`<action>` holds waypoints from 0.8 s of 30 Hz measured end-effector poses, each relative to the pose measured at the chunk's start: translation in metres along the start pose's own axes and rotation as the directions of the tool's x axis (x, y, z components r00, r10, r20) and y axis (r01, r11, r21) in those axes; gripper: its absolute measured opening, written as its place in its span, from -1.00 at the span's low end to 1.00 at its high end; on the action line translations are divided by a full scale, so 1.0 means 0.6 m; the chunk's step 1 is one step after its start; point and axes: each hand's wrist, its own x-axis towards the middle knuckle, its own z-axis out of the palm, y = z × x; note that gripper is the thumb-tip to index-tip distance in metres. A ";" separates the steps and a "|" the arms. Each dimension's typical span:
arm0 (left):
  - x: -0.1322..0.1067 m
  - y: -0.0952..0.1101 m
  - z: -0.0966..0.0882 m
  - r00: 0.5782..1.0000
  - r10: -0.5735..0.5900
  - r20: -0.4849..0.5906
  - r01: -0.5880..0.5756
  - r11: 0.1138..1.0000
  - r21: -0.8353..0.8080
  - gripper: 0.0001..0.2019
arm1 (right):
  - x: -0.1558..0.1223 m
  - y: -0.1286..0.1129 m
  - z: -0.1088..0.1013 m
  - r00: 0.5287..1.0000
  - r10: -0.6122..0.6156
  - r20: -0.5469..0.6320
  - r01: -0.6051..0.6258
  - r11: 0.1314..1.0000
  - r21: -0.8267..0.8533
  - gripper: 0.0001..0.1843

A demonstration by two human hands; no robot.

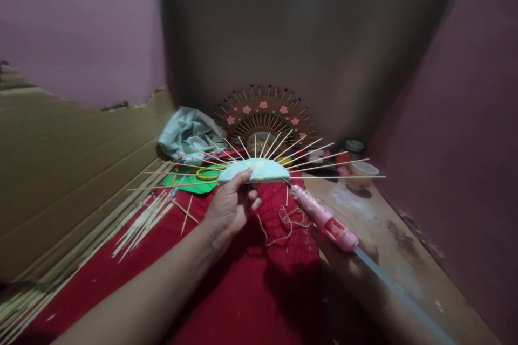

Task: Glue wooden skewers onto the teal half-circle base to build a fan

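Observation:
Between its thumb and fingers, my left hand (pixel 232 205) holds a pale blue half-round piece (pixel 267 169) with yellowish patches. Thin wooden sticks (pixel 311 159) fan out from its curved edge. My right hand (pixel 343 250), in shadow, grips a pink hot glue gun (pixel 324 218) from beneath. A long translucent glue stick (pixel 400 285) runs out of the gun's back end. The gun's nozzle is at the right corner of the half-round piece; whether it touches I cannot tell. Below the piece, loose twine (pixel 289 221) lies on the red cloth (pixel 243 307).
Loose sticks (pixel 143 221) lie on the cloth at left, beside a cardboard sheet (pixel 73 167). Behind stand a flowered brown fan-shaped piece (pixel 263 105) and a crumpled light blue cloth (pixel 190 132). A white cup (pixel 363 171) and a jar (pixel 353 146) are at right.

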 end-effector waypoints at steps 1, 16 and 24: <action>-0.001 -0.001 0.001 1.000 -0.002 0.000 0.002 1.000 0.001 -0.84 | 0.000 0.000 0.000 0.999 -0.001 -0.037 0.000 1.000 -0.017 -0.58; -0.003 -0.002 0.004 1.000 -0.001 0.000 0.001 1.000 0.012 -0.86 | 0.012 -0.006 0.004 0.980 -0.169 -0.108 0.171 0.985 0.012 -0.51; 0.000 -0.001 0.002 1.000 0.012 0.001 -0.012 1.000 0.009 -0.86 | 0.009 -0.004 -0.001 0.981 -0.169 -0.097 0.174 0.984 0.043 -0.49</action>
